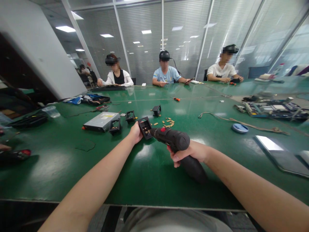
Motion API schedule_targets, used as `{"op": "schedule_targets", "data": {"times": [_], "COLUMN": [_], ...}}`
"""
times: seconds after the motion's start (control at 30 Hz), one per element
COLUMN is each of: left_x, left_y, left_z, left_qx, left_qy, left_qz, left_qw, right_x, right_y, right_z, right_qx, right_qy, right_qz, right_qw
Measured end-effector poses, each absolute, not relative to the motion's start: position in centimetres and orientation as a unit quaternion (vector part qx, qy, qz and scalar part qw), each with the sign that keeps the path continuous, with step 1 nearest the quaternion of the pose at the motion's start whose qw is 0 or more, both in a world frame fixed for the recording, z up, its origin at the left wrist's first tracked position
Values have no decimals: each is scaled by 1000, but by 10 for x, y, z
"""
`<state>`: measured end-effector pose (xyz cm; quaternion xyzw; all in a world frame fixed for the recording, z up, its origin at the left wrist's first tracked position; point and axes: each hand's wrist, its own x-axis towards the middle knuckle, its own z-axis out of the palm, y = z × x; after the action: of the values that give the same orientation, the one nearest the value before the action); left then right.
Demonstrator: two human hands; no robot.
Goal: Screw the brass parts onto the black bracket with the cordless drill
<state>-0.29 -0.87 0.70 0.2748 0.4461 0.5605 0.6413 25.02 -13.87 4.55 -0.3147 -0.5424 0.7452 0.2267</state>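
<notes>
My left hand (pixel 136 132) grips a small black plastic housing (pixel 145 124) by its left side, its open face tilted toward me. Brass-coloured metal pieces show inside it. Wrapped round the handle of a black cordless drill (pixel 172 137) with red parts is my right hand (pixel 185 153). The drill's tip reaches into the housing; whether it touches a screw is too small to tell. Just beyond, several small brass-coloured pieces (pixel 169 122) lie scattered on the green table (pixel 145 170). Similar black housings (pixel 156 111) stand behind and to the left.
To the left are a silver disc drive (pixel 102 121) and a clear plastic cup (pixel 51 111). On the right lie a round blue lid (pixel 239 128), a flat cable (pixel 256 126), a grey tablet-like slab (pixel 282 154) and a circuit board assembly (pixel 277 108). Three people sit across the table.
</notes>
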Motion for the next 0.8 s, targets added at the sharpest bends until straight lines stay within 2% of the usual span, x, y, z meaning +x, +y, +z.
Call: {"op": "schedule_targets", "data": {"times": [0.33, 0.8], "left_x": [-4, -2], "left_y": [-7, -6], "left_z": [4, 4], "left_qx": [266, 269], "left_qy": [448, 459], "left_qz": [569, 570], "left_qw": [636, 626], "right_x": [257, 255], "right_y": [-131, -137], "right_z": [42, 50], "right_qx": [-258, -288], "right_qy": [-545, -545], "right_qz": [767, 752], "right_qw": [220, 233]}}
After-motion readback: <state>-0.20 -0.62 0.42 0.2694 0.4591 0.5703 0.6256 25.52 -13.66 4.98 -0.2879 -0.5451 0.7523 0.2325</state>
